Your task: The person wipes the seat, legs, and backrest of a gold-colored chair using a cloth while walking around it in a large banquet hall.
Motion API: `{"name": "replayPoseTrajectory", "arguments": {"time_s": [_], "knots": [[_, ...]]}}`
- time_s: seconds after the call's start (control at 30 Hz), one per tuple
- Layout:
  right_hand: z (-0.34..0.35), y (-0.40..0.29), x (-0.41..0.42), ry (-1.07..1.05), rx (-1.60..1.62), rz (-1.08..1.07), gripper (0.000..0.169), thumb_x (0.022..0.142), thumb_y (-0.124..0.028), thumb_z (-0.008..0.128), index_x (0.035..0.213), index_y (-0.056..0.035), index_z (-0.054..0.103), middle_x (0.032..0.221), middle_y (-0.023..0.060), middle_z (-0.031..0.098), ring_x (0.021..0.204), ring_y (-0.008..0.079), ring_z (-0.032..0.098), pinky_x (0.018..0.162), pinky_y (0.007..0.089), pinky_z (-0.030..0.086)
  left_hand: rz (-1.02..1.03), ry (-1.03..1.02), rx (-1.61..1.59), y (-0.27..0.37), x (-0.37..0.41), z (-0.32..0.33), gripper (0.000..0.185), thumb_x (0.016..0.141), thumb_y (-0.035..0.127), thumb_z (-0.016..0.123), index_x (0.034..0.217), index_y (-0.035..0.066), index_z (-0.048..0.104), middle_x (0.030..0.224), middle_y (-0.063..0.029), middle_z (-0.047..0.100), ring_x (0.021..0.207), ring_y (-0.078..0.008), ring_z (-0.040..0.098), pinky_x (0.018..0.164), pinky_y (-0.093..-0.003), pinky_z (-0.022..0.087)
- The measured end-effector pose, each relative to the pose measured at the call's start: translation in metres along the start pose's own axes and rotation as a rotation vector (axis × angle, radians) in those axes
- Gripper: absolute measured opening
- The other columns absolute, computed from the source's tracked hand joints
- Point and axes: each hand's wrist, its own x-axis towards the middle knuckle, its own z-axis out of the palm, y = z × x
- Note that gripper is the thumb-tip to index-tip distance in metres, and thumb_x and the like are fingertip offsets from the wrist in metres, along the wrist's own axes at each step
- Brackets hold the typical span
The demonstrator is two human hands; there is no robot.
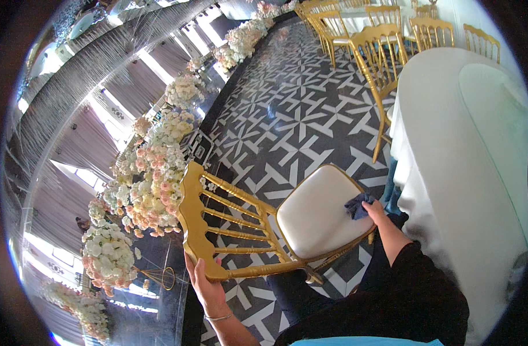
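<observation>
A gold chair [195,225] with turned spindles in its back and a white padded seat [318,207] is before me. My left hand [205,281], with a bracelet at the wrist, grips the lower corner of the chair's top rail. My right hand [373,210] holds a crumpled dark blue cloth [357,206] against the seat, near its right edge. Part of the cloth is hidden under my fingers.
A table with a white cloth [432,129] stands close on the right. Several gold chairs [378,60] are around the tables beyond. White and peach flower arrangements [156,186] line the raised, dark-edged platform at left. The floor [298,116] has a black-and-white pattern.
</observation>
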Motion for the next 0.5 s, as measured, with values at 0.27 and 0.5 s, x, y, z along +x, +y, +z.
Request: {"name": "replayPoseTrajectory", "arguments": {"time_s": [0.27, 0.5], "knots": [[-0.025, 0.039, 0.085, 0.142, 0.615, -0.107, 0.049, 0.078, -0.032, 0.063, 0.109, 0.0041, 0.055, 0.103, 0.0129, 0.058, 0.088, 0.022, 0.057, 0.074, 0.0362, 0.045, -0.083, -0.201, 0.079, 0.005, 0.045, -0.017, 0.04, 0.089, 0.034, 0.044, 0.117, 0.006, 0.048, 0.111, -0.0101, 0.054, 0.098, -0.0242, 0.055, 0.082, -0.0459, 0.048], [-0.002, 0.028, 0.075, 0.195, 0.368, 0.093, 0.059, 0.077, -0.048, 0.058, 0.094, 0.0081, 0.06, 0.091, 0.0183, 0.061, 0.082, 0.0266, 0.06, 0.071, 0.0361, 0.046, -0.089, -0.098, 0.192, -0.011, 0.048, -0.019, 0.04, 0.086, 0.031, 0.049, 0.114, 0.003, 0.049, 0.112, -0.0146, 0.052, 0.106, -0.0265, 0.051, 0.091, -0.0501, 0.042]]}}
